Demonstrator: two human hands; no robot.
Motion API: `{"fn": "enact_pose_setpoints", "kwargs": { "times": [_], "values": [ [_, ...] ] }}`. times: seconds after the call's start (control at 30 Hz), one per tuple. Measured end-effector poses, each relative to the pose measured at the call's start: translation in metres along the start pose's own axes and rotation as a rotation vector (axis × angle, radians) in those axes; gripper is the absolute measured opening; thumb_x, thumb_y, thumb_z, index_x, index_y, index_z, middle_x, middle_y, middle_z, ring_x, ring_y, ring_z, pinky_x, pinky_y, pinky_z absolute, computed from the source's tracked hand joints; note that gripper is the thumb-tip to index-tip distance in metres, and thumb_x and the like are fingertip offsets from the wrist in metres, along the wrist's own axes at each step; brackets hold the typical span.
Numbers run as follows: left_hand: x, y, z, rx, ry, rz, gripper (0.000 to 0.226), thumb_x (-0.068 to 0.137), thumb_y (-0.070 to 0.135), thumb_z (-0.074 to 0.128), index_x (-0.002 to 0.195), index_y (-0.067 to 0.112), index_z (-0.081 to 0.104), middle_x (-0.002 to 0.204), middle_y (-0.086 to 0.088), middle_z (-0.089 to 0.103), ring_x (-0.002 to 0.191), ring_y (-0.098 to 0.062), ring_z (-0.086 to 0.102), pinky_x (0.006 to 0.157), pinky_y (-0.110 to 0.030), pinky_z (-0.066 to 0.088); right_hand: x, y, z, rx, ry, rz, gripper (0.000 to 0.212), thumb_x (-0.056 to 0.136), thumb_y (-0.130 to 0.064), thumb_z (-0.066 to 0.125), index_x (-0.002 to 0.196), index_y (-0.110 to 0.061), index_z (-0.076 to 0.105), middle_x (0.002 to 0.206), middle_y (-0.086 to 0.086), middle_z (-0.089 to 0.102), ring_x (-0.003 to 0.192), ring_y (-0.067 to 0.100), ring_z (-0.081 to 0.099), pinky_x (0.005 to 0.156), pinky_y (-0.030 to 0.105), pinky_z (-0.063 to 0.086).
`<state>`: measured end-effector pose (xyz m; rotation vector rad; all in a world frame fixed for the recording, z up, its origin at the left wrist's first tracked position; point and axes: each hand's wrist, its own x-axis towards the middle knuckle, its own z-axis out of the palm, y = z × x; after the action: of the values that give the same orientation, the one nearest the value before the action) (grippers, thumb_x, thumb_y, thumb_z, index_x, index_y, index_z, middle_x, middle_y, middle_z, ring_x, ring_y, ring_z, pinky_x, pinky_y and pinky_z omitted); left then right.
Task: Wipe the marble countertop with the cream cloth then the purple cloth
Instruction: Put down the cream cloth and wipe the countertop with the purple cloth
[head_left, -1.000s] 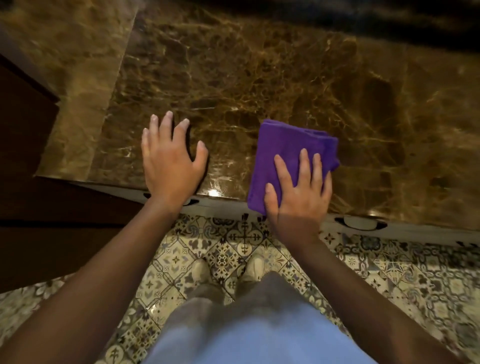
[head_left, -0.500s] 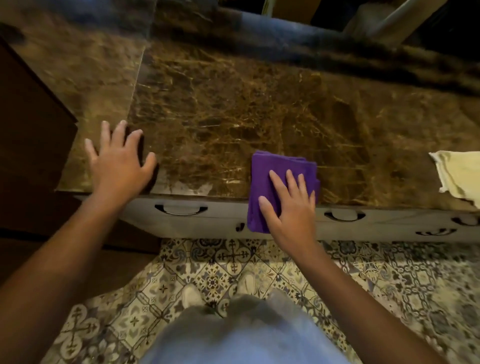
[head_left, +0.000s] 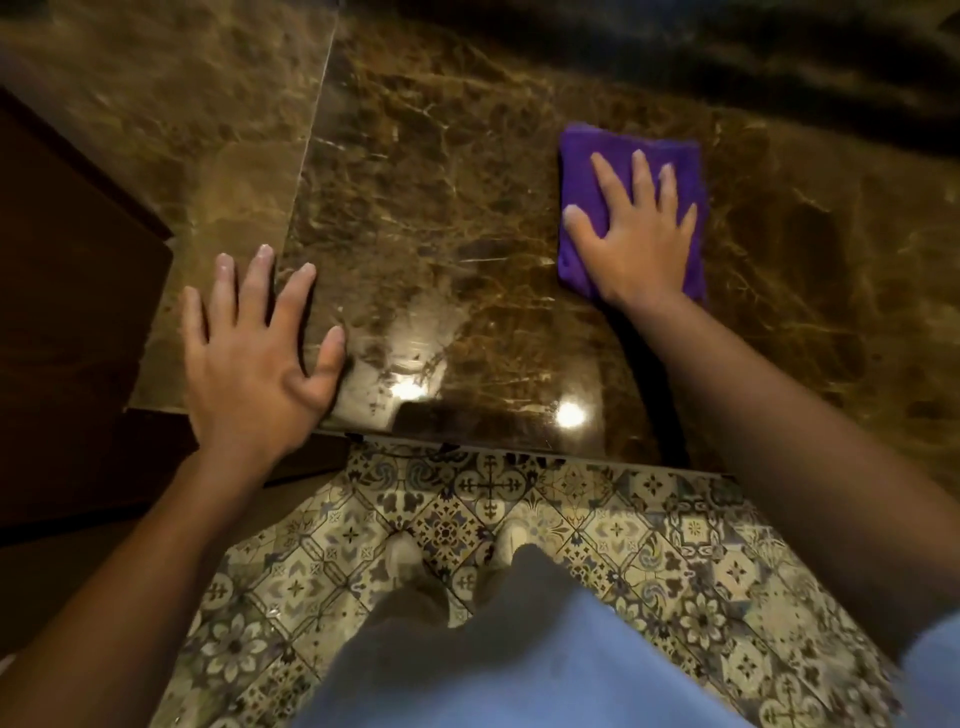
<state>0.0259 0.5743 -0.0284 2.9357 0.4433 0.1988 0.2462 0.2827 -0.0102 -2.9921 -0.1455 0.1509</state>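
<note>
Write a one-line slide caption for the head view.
Right hand presses a purple cloth flat on the marble countertop; left hand rests beside it, empty.

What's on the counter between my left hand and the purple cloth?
Nothing: in the head view, only bare marble countertop, with two light reflections near its front edge, separates the left hand from the purple cloth under the right hand.

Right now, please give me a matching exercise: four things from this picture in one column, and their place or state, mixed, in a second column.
Things:
1. purple cloth
2. left hand
3. right hand
4. patterned floor tiles

Places or states:
A. flat and bare on the marble countertop, near its front edge
B. below the counter, under the feet
C. folded, pressed flat on the marble
D. spread on top of the cloth

Pairs: 1-C, 2-A, 3-D, 4-B
</note>
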Motion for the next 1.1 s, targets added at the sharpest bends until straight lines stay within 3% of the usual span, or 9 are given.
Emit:
{"fn": "enact_pose_setpoints", "kwargs": {
  "times": [0.2, 0.43, 0.57, 0.7, 0.83, 1.0, 1.1],
  "values": [
    [0.002, 0.001, -0.001, 0.031, -0.038, -0.031, 0.067, 0.098, 0.057, 0.035, 0.157, 0.026, 0.038, 0.169, -0.01, 0.029, 0.158, -0.035, 0.019, 0.126, -0.056, 0.013, 0.056, -0.038, -0.007, 0.085, -0.039, 0.009, 0.068, 0.095, -0.065, 0.034, 0.158, -0.04, 0.026, 0.172, 0.002, 0.016, 0.159, 0.032, 0.005, 0.125, 0.063, 0.005],
    [-0.004, 0.004, -0.014, 0.019, -0.062, -0.024, 0.069, 0.098, 0.059, 0.029, 0.158, 0.026, 0.035, 0.17, -0.01, 0.026, 0.158, -0.036, 0.017, 0.126, -0.058, 0.012, -0.083, -0.059, 0.01, 0.077, -0.066, -0.262, 0.065, 0.092, -0.063, 0.04, 0.154, -0.043, 0.034, 0.171, 0.0, 0.022, 0.159, 0.031, 0.008, 0.125, 0.063, 0.006],
    [-0.006, 0.001, -0.012, 0.005, -0.09, -0.023, 0.07, 0.099, 0.061, 0.027, 0.16, 0.027, 0.031, 0.172, -0.009, 0.021, 0.16, -0.034, 0.011, 0.127, -0.058, 0.007, -0.18, -0.046, 0.025, 0.089, -0.037, -0.308, 0.064, 0.093, -0.062, 0.042, 0.154, -0.042, 0.037, 0.17, 0.001, 0.026, 0.158, 0.032, 0.012, 0.124, 0.064, 0.008],
    [-0.007, 0.0, -0.01, -0.003, -0.075, -0.015, 0.069, 0.099, 0.06, 0.028, 0.159, 0.026, 0.033, 0.172, -0.008, 0.022, 0.159, -0.034, 0.012, 0.126, -0.059, 0.008, -0.235, -0.017, 0.031, 0.026, -0.042, -0.28, 0.066, 0.097, -0.067, 0.035, 0.158, -0.044, 0.027, 0.172, 0.0, 0.018, 0.159, 0.032, 0.007, 0.124, 0.064, 0.007],
    [-0.004, 0.002, -0.008, -0.015, -0.03, -0.024, 0.067, 0.097, 0.058, 0.032, 0.156, 0.026, 0.039, 0.169, -0.008, 0.029, 0.158, -0.034, 0.017, 0.125, -0.059, 0.011, -0.194, 0.016, 0.022, 0.027, -0.008, -0.084, 0.072, 0.094, -0.074, 0.026, 0.159, -0.044, 0.023, 0.172, 0.002, 0.016, 0.159, 0.033, 0.007, 0.123, 0.064, 0.008],
    [-0.006, 0.001, -0.006, 0.004, 0.028, -0.007, 0.067, 0.095, 0.054, 0.036, 0.152, 0.021, 0.045, 0.165, -0.012, 0.036, 0.155, -0.037, 0.025, 0.124, -0.059, 0.018, -0.06, 0.053, -0.001, 0.023, 0.005, 0.173, 0.073, 0.094, -0.073, 0.03, 0.159, -0.041, 0.023, 0.173, 0.005, 0.014, 0.159, 0.033, 0.007, 0.124, 0.065, 0.006],
    [-0.005, 0.003, -0.005, -0.007, 0.031, -0.018, 0.065, 0.095, 0.051, 0.039, 0.151, 0.02, 0.047, 0.164, -0.014, 0.038, 0.155, -0.037, 0.027, 0.123, -0.059, 0.019, 0.024, 0.04, -0.014, 0.067, -0.005, 0.231, 0.072, 0.094, -0.072, 0.033, 0.159, -0.041, 0.025, 0.173, 0.001, 0.014, 0.159, 0.031, 0.005, 0.124, 0.064, 0.004]
  ]
}}
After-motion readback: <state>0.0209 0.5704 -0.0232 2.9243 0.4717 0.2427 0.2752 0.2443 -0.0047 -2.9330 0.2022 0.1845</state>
